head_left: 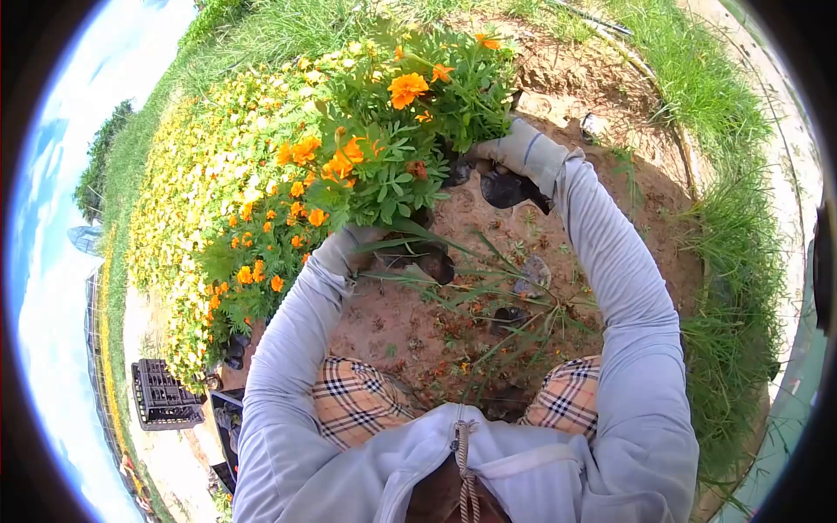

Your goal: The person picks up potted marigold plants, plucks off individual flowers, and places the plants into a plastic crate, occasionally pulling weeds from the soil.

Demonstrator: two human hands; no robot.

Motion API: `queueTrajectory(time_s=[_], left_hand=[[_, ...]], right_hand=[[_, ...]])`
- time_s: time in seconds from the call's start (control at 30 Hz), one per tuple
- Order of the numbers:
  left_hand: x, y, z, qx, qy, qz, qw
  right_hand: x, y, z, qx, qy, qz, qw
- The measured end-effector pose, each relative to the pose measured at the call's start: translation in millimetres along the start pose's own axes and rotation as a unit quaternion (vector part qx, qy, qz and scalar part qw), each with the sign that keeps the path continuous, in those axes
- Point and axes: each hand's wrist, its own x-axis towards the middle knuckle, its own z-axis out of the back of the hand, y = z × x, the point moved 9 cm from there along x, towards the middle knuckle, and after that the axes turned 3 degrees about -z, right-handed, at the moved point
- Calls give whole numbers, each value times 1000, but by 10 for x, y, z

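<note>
Orange marigold plants [401, 166] with dense green leaves stand in front of me, their roots in black plastic nursery bags. My right hand [521, 155], in a pale glove, reaches in from the right and closes around the base of one plant. A black nursery bag [507, 188] hangs just below that hand. My left hand [364, 240] is pushed in under the leaves on the near side, and foliage covers its fingers. Right beside it is another black bag [427, 260], tilted on its side.
A bed of yellow and orange flowers [235, 166] spreads to the left. Long grass blades [497, 270] cross the bare soil [628, 253] before my knees. A black crate [164, 397] stands at lower left. Tall grass [732, 288] lines the right, beside a pale path.
</note>
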Motion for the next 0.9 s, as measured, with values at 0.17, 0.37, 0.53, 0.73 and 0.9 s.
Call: queueTrajectory(time_s=[0.17,0.37,0.53,0.73,0.9], left_hand=[[-278,-426,147,150,-173,-15,973],[-666,-772,637,57,-358,-158,918],[-645,-832,536,55,-368,-126,920],[-360,-540,120,34,-279,-254,925],[-204,-430,-294,-60,-154,-118,979]], right_hand=[[-73,107,-209,42,47,55,996],[-14,168,-341,175,74,48,981],[6,547,-832,223,126,118,959],[128,596,-1248,266,106,245,926],[-179,671,-1221,294,101,180,933]])
